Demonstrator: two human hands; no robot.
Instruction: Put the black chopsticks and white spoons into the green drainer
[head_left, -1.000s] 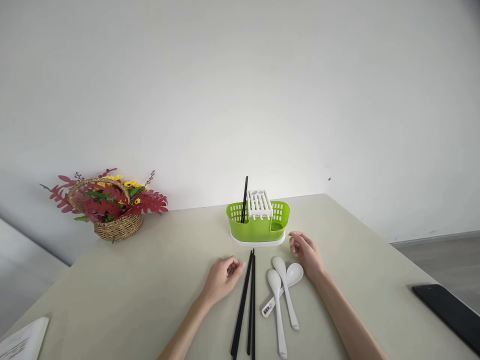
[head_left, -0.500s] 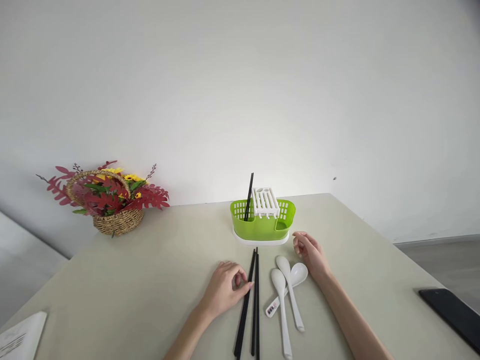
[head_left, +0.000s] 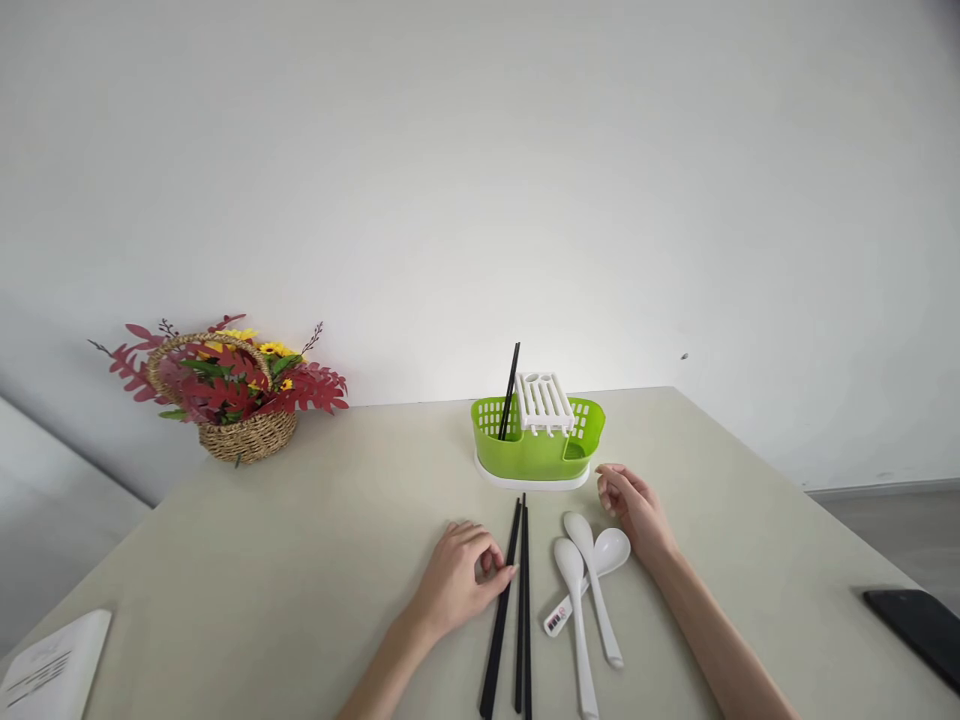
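My left hand rests on the table with fingers loosely bent and a gap beside the thumb. Its thumb tip lies over the leftmost of several black chopsticks, which lie lengthwise on the table. My right hand is loosely curled, its fingers bunched with nothing visible in them, just right of a green cutlery basket. Three white spoons lie crossed between the hands, one with a printed label on its handle. More black chopsticks stand tilted in the basket's left compartment, beside its white slotted rack.
A wicker basket of red and yellow artificial flowers stands at the back left, near the wall. A white box-like object lies at the front left. At the right edge lies a black phone.
The whole scene has shifted slightly right in the view as my head turned. Both hands, the chopsticks and the spoons keep about the same places on the table.
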